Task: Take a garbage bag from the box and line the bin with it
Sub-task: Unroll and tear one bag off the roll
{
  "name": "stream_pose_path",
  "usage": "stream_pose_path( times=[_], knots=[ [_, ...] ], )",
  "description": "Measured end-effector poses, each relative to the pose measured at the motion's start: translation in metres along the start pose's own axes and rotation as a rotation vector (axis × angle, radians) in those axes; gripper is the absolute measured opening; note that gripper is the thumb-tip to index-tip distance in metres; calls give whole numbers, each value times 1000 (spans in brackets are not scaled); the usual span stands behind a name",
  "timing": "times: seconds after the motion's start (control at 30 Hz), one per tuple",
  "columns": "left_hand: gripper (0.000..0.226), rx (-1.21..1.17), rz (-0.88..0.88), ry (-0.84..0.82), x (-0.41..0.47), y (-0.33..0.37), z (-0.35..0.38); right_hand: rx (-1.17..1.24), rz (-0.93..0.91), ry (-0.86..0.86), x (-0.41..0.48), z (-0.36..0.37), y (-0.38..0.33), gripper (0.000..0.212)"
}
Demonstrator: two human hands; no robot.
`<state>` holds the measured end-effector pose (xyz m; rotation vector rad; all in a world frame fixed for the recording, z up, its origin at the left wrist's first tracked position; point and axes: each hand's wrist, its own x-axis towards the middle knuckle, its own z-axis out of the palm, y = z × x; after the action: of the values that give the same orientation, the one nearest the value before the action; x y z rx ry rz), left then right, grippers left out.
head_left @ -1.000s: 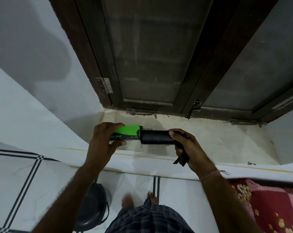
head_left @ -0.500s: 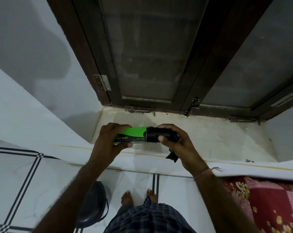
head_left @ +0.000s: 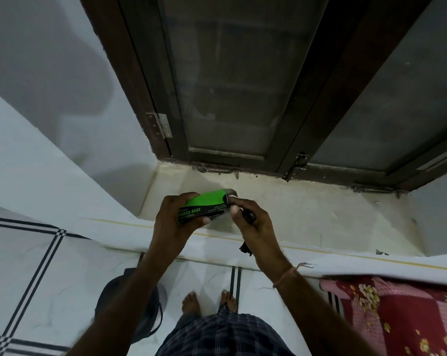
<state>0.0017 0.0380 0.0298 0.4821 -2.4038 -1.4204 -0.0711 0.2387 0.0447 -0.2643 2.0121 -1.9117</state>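
Note:
My left hand grips a green and black garbage bag box over the window sill. My right hand is at the box's right end, its thumb against the opening, where only a sliver of the black roll shows. The fingers of that hand are closed on a black garbage bag; one end of it dangles under the palm. On the floor below stands the dark round bin, partly hidden by my left forearm.
The pale window sill lies under a closed dark wooden window with latches. The white wall ledge runs in front of the sill. A red flowered cloth lies at the lower right. My bare feet stand on white tiles.
The black roll, which stuck far out of the box's right end, has slid back inside. My right hand moved left up to the box, still holding the loose black bag.

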Motion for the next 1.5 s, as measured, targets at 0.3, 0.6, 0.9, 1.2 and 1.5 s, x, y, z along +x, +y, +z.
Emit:
stream_pose_path(
  times=[0.3,0.6,0.9,1.2,1.5],
  knots=[
    [60,-53,49,-51,-2,-7,-3,6,50,25,8,-5,-1,41],
    [59,-100,83,-33,3,-7,-9,12,23,153,9,-5,15,46],
    [59,-4,75,-1,4,-12,-17,138,30,191,4,4,-2,30],
    [57,-65,96,-36,6,-13,-26,-26,-115,144,3,27,-11,37],
    [55,-96,91,-117,14,-17,-40,-96,-47,18,13,18,-20,35]
  ],
)
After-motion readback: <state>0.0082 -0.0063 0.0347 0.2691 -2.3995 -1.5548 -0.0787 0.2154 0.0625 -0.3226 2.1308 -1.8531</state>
